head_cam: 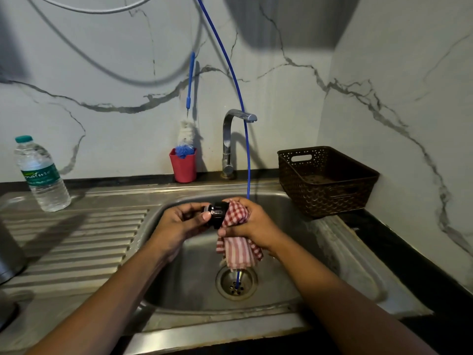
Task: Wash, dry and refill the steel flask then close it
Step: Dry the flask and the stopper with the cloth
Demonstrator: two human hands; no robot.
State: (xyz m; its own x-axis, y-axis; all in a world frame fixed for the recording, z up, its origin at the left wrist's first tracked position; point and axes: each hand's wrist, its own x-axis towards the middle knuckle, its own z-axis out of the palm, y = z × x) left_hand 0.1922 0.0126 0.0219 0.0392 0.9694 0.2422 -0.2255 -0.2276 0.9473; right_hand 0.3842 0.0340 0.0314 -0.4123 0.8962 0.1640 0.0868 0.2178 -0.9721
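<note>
Black cap [216, 213], one cloth [236, 248], two hands [183, 222] [257, 222].

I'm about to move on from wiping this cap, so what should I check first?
1. Black cap held in left hand: ok.
2. Checked cloth gripped by right hand, against the cap: ok.
3. Cap fully dry: cannot tell.
4. Tap not running: ok.
5. Water bottle upright, capped, on the drainboard: ok.
6. Steel flask at hand: cannot tell; only a steel shape at the left edge.
</note>
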